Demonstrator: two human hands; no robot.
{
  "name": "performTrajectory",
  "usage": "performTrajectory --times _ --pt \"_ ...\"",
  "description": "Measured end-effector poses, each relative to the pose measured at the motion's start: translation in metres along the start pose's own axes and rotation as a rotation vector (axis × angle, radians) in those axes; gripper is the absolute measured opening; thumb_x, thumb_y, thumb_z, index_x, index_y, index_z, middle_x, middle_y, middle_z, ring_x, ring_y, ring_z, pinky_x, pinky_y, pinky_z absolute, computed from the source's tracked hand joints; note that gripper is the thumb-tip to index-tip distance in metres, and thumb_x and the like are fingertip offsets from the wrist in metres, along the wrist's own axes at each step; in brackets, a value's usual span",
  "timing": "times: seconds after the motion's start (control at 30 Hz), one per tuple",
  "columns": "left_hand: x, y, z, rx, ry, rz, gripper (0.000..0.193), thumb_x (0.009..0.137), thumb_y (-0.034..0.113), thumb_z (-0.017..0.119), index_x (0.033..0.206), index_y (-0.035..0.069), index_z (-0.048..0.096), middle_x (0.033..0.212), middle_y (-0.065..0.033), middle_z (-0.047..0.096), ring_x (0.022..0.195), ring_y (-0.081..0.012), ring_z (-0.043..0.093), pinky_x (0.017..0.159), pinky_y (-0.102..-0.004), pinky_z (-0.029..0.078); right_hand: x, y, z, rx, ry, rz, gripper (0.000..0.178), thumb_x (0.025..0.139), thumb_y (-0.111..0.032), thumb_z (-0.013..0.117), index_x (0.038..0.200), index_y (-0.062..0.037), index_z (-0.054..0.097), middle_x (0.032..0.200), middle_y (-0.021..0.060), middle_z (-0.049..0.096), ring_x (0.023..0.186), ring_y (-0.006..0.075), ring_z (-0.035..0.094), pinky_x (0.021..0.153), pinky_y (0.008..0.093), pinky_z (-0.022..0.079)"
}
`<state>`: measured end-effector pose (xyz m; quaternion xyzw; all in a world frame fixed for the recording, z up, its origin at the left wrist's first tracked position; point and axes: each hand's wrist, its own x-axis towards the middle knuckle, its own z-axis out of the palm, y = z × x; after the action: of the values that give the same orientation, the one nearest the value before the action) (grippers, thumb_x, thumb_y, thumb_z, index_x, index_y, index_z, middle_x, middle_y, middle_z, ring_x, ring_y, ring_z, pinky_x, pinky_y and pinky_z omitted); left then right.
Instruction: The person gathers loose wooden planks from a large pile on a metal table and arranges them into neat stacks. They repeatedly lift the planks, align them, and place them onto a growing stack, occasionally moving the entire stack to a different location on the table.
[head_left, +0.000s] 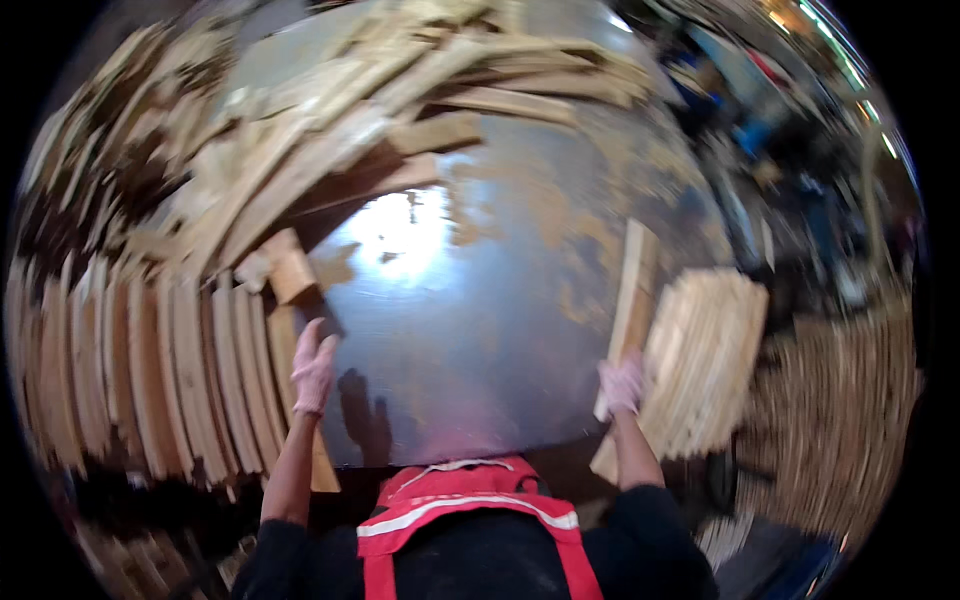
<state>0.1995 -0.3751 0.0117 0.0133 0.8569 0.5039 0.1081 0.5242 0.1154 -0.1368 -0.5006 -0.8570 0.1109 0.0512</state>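
Note:
My right hand (622, 382), in a pale pinkish glove, is closed round the near part of a wooden board (633, 285) at the right of the metal table. The board stretches away from me, beside a tight bundle of light boards (705, 350). On the left, my gloved left hand (313, 375) has its thumb and fingers apart with nothing in them. It hovers by the end of a long row of boards (185, 370), close to a short wooden block (288, 268). The left hand's shadow falls on the tabletop.
The shiny metal table (480, 300) is streaked with sawdust. A loose heap of planks (350, 120) covers its far left. More stacked boards (830, 410) stand low on the right, with dark clutter (790, 170) behind them.

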Motion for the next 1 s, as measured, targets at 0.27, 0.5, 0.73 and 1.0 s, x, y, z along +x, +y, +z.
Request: performTrajectory --times 0.27,0.5,0.73,1.0 --pt "0.206 -0.057 -0.121 0.351 0.451 0.169 0.048 0.087 0.039 0.072 0.124 0.009 0.065 0.118 -0.0178 0.068 0.102 -0.0349 0.069 0.09 -0.0438 0.054 0.016 0.119 -0.014 -0.937 0.039 -0.139 0.036 0.096 -0.026 0.056 0.121 -0.004 0.068 0.131 0.0185 0.062 0.123 0.0335 0.056 0.109 0.0412 0.043" --pt "0.363 0.007 -0.178 1.067 -0.014 0.325 0.1 0.074 0.051 0.08 0.152 0.002 0.041 0.154 -0.0221 0.044 0.147 -0.0397 0.035 0.123 -0.0472 0.027 0.054 -0.366 -0.091 0.214 -0.196 -0.389 0.067 0.088 -0.015 0.072 0.148 0.0002 0.048 0.144 0.0202 0.054 0.134 0.0349 0.049 0.116 0.0425 0.036" --pt "0.382 -0.049 -0.196 1.211 -0.167 0.316 0.125 0.061 0.055 0.085 0.159 0.001 0.03 0.161 -0.0232 0.037 0.153 -0.0396 0.025 0.127 -0.0465 0.021 0.112 -0.716 0.006 0.105 -0.031 -1.237 0.041 0.079 -0.025 0.074 0.115 -0.0093 0.063 0.108 0.0103 0.066 0.104 0.0304 0.063 0.091 0.0463 0.048" --pt "0.417 -0.075 -0.257 0.828 -0.092 0.345 0.107 0.069 0.002 0.078 0.162 0.007 0.026 0.158 -0.0212 0.038 0.142 -0.0357 0.041 0.12 -0.0408 0.033 0.127 -0.714 0.082 -0.087 -0.01 -1.335 0.033 0.066 -0.035 0.077 0.092 -0.0175 0.065 0.084 0.001 0.068 0.08 0.0238 0.069 0.068 0.0469 0.052"
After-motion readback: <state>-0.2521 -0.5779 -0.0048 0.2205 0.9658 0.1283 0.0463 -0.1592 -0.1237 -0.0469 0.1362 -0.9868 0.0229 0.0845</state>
